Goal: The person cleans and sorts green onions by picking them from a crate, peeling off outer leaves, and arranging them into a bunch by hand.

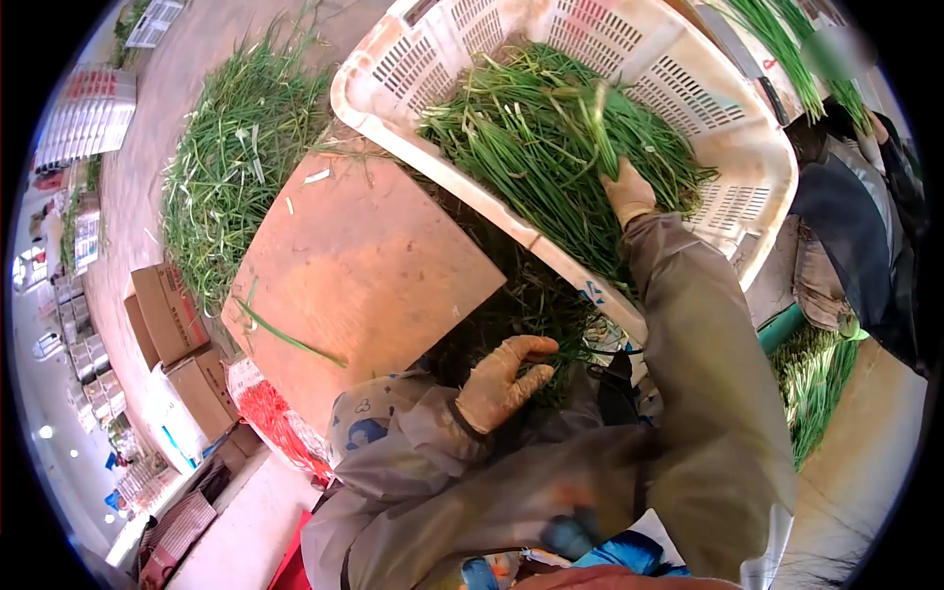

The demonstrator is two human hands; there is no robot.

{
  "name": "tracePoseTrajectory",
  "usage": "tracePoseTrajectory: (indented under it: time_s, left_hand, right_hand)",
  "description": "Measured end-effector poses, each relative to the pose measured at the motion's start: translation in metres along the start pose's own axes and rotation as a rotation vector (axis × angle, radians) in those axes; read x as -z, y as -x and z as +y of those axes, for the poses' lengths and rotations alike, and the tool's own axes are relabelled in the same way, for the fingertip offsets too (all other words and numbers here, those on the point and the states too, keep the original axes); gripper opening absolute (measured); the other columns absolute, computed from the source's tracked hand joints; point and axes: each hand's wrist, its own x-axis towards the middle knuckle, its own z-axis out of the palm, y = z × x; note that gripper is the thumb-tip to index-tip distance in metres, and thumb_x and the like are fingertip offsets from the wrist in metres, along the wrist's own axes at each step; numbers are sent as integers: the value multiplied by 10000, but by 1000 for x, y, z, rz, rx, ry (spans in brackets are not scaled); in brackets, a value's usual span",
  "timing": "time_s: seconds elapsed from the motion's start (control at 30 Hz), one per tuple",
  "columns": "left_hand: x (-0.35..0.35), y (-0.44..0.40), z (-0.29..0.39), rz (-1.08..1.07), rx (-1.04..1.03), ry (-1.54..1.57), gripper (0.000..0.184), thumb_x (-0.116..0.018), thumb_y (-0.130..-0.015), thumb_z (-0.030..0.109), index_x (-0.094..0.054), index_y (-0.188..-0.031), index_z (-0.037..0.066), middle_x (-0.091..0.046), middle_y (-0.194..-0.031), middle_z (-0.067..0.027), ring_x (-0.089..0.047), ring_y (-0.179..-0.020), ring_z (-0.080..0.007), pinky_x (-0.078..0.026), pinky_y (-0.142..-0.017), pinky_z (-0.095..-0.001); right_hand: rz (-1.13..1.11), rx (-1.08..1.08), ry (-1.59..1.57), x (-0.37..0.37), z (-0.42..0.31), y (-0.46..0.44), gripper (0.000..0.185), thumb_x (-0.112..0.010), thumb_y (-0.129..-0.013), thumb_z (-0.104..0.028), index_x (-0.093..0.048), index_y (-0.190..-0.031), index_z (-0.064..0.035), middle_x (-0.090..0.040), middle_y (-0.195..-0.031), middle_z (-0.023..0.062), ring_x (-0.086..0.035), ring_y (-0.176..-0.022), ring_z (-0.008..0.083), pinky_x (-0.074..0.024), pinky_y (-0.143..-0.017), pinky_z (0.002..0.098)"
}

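1. The right hand (627, 192) is lowered into a white perforated crate (688, 93), and a small bunch of green stalks (600, 128) is grasped in its gloved fingers.
2. The task's thing, a heap of long green stalks (521, 138), is contained in the crate, by whose slotted walls it is surrounded.
3. The left hand (506, 383), also gloved, is held in front of the body, below the crate; its fingers are half curled and parted, and its grip is released.
4. A flat brown board (364, 265) is placed beside the crate, and a single green leaf (290, 336) is laid across it.
5. Beyond the board, loose greens (246, 167) are piled on the floor (147, 187).
6. Cardboard boxes (172, 315) and a red net bag (285, 423) are set near the board.
7. At the far right, stalks are held by another person (865, 216).
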Motion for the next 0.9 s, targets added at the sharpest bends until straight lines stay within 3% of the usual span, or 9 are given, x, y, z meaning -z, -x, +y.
tracePoseTrajectory:
  time_s: [0.17,0.37,0.47,0.6,0.7,0.77,0.8,0.83,0.9]
  left_hand:
    - [0,1,5,-70,19,-32,357,-565,-854,196,-483,-1161,34,-539,-1103,-88,-519,-968,-168,-409,-848,-286]
    - [1,8,9,-100,24,-57,382,-559,-852,256,-494,-1151,27,-527,-1116,-133,-492,-1046,-239,-381,-892,-318]
    - [3,9,15,-120,24,-47,389,-553,-854,263,-492,-1153,22,-520,-1111,-148,-486,-1059,-271,-373,-906,-333]
    - [-1,8,11,-124,30,12,378,-551,-857,238,-485,-1162,23,-512,-1126,-142,-484,-1062,-256,-373,-910,-333]
    - [-6,7,9,-150,75,89,363,-552,-858,203,-482,-1168,28,-507,-1139,-129,-482,-1067,-229,-378,-911,-324]
    - [-7,5,10,-176,114,130,358,-555,-856,185,-480,-1170,29,-505,-1145,-122,-479,-1072,-213,-380,-912,-317]
    - [-5,4,11,-150,102,116,355,-560,-854,181,-485,-1166,29,-508,-1142,-119,-480,-1069,-207,-382,-909,-311]
    - [-2,3,12,-127,90,103,351,-566,-852,178,-489,-1161,29,-511,-1138,-115,-481,-1067,-201,-385,-907,-305]
    - [11,-3,12,-3,-51,-28,333,-579,-842,167,-508,-1133,22,-522,-1121,-104,-492,-1047,-209,-389,-900,-311]
  right_hand:
    - [-71,265,-90,-29,-83,-16,503,-604,-759,-377,-481,-1125,-55,-584,-988,227,-559,-920,366,-438,-772,416]
    - [-383,333,396,-130,-110,-13,1027,-698,-691,-386,-37,-1386,-20,-547,-1054,208,-561,-951,320,-465,-800,396]
    - [-196,368,391,-121,-93,-10,1026,-695,-697,-356,-7,-1388,-35,-559,-1018,210,-574,-913,319,-474,-771,413]
    - [-581,117,137,-137,-93,-16,1019,-684,-706,-267,41,-1396,-76,-513,-1119,241,-558,-937,302,-464,-773,385]
    - [-536,297,-11,-158,-75,-40,961,-697,-687,-233,-74,-1399,-63,-594,-940,205,-582,-812,289,-458,-706,356]
    - [-652,409,-310,-145,-59,-56,730,-689,-681,-202,-357,-1304,-16,-623,-832,136,-581,-729,209,-457,-673,315]
    - [-934,346,-567,-132,-48,-66,677,-675,-645,-240,-439,-1191,84,-541,-1085,219,-547,-934,264,-434,-797,329]
    - [-938,564,-496,-116,-32,-74,571,-663,-657,-225,-496,-1111,78,-563,-1021,189,-552,-858,237,-440,-746,314]
    - [-987,401,-697,-84,-25,-64,278,-629,-689,-158,-593,-875,45,-595,-794,92,-533,-673,166,-428,-638,270]
